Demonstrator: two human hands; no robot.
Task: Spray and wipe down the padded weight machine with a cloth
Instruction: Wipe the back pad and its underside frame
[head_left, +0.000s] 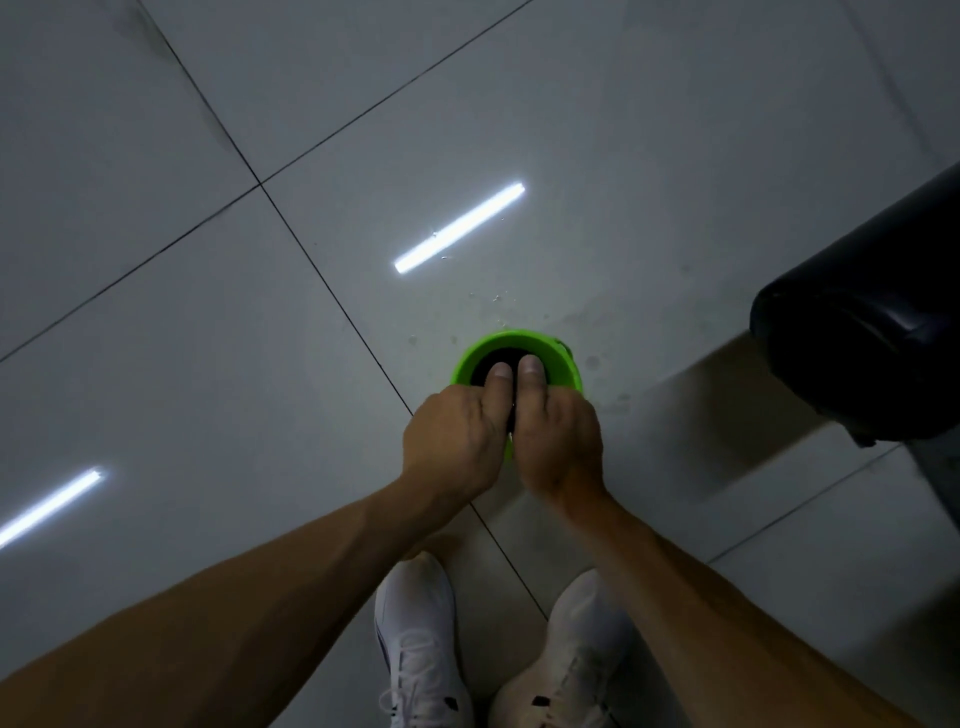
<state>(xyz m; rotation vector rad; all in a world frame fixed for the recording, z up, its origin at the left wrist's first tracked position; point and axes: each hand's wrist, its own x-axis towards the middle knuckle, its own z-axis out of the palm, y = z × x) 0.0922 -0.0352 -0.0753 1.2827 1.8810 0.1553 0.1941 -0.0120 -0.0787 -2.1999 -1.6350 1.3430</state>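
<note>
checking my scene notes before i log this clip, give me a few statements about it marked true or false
1. The left hand and right hand are side by side above a green bucket. True.
2. The bucket stands on a wooden table. False: it stands on the grey tiled floor.
3. The person wears white shoes. True.
4. The black pad is at the left edge of the view. False: it is at the right edge.
5. A spray bottle stands next to the bucket. False: no spray bottle is in view.
</note>
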